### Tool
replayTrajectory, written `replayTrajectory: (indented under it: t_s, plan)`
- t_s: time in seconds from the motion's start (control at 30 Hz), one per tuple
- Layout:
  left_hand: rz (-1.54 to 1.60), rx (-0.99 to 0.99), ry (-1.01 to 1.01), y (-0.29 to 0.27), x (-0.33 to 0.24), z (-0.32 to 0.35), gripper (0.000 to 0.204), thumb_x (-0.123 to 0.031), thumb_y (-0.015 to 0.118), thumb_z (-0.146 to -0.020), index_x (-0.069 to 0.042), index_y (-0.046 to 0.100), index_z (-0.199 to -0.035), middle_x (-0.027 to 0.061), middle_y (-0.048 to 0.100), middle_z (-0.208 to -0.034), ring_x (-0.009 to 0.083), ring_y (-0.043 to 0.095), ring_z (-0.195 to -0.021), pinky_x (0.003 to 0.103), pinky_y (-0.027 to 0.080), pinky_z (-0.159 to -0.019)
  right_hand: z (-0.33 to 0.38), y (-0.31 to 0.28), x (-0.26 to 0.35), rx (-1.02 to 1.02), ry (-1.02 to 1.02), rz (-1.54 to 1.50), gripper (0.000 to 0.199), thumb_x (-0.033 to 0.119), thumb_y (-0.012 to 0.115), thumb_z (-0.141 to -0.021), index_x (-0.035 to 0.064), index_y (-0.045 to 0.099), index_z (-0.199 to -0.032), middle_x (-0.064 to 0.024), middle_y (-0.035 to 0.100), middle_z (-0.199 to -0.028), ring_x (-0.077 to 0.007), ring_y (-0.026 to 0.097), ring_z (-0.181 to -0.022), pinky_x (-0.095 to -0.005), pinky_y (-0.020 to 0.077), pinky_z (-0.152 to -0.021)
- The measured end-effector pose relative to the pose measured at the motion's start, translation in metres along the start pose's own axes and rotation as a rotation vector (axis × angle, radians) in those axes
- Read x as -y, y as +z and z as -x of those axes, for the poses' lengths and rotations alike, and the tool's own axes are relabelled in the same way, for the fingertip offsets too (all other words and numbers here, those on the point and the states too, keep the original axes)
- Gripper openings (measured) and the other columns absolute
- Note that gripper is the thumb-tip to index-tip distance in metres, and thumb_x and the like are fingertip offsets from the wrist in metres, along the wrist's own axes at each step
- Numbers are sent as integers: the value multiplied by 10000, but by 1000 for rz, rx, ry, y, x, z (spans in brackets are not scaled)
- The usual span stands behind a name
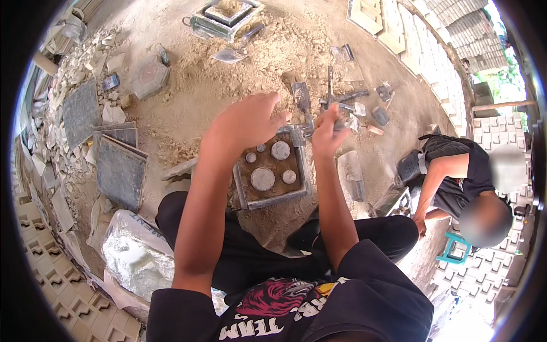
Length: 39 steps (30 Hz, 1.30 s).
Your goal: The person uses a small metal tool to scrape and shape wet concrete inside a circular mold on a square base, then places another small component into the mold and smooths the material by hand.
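Between my knees sits a square grey mould frame (278, 202), packed with brown sand or soil. Several pale round discs (262, 179) of different sizes lie in it. My left hand (250, 121) hovers over the frame's far left corner, fingers stretched out and thumb apart, holding nothing. My right hand (329, 135) is beyond the frame's far right corner with its fingers curled closed. A shiny greyish piece (347, 122) shows beside those fingers; whether they hold it, I cannot tell. Just past the frame, a flat-bladed trowel (301, 96) lies on the ground.
Loose sand and rubble (256, 65) spread beyond the frame, with another square mould (231, 14) at the far side. Dark flat slabs (119, 171) lean at left near a shiny plastic sack (134, 251). A co-worker (456, 176) crouches at right by a teal stool (454, 248).
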<state>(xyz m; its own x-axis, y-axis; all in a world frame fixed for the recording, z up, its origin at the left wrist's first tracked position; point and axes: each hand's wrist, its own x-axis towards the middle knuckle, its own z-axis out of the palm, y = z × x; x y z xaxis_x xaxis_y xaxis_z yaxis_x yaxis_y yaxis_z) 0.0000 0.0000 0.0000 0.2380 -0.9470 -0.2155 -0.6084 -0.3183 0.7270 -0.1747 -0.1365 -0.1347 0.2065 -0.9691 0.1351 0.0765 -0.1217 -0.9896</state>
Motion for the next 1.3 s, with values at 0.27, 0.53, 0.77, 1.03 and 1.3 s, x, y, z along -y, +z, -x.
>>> replayTrajectory:
  t_s: [0.27,0.53,0.77,1.03,1.3]
  plan:
    - [55,21,28,15,-6,-3,605,-457,563,-930,39,540,-1276,231,579,-1281,359,532,-1222,412,415,-1021,-6,-3,23,85,-103,31,507,234,552,-1002,83,472,-525,59,424,-483,-24,360,-440,-271,225,-398]
    - [-4,-2,62,6,-10,-11,615,-476,558,-931,34,543,-1274,238,590,-1260,365,545,-1204,416,420,-1016,-12,20,32,9,-84,-72,458,250,557,-1005,105,467,-580,76,394,-508,-17,348,-455,-242,235,-409]
    - [-86,-52,69,10,-3,-15,588,-471,547,-937,21,553,-1259,237,595,-1247,366,554,-1188,420,438,-987,-9,14,27,169,-118,-250,387,204,559,-1004,114,467,-639,87,388,-559,-3,342,-491,-234,223,-426]
    - [-91,-13,77,16,-9,-14,584,-472,556,-929,21,569,-1243,236,607,-1229,366,573,-1160,423,444,-977,-16,11,53,45,41,37,504,357,578,-986,120,465,-557,70,431,-509,-36,366,-449,-253,254,-413]
    - [-104,-20,91,13,-25,-13,587,-481,557,-929,10,570,-1249,226,616,-1219,370,577,-1151,423,452,-969,1,-3,48,94,60,62,337,247,580,-987,30,553,-731,65,501,-623,-40,458,-595,-266,326,-480]
